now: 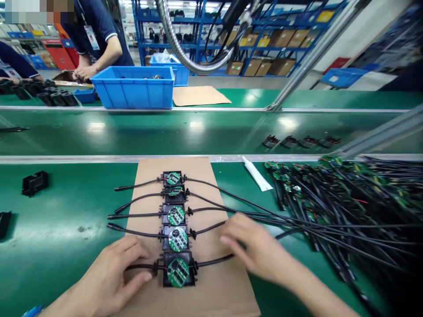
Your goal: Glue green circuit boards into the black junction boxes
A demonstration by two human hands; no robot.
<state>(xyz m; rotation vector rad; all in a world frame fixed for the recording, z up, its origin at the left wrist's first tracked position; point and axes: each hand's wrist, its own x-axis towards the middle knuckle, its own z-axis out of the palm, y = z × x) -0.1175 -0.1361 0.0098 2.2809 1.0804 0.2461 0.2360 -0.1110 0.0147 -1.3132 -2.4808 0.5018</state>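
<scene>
Several black plastic housings stand in a column on a cardboard sheet (pixel 211 295), each with a round green circuit board and black cables out both sides. Nearest me is the bottom housing (pixel 165 281), its circuit board (pixel 178 272) lying tilted in it. My left hand (pixel 115 273) is beside its short left cable (pixel 139 266), thumb and fingers apart around it. Over the right-hand cables, my right hand (pixel 247 242) is slightly blurred, thumb apart from its curled fingers. It hides part of the bottom housing's right cable (pixel 214 261) and of the cable above.
A large heap of cables with boards (pixel 317 211) covers the bench at right. A white tube (pixel 257 174) lies behind it. Loose black housings (pixel 35 182) sit at left. Beyond the rail stand a blue bin (pixel 135 90) and a co-worker (pixel 99 39).
</scene>
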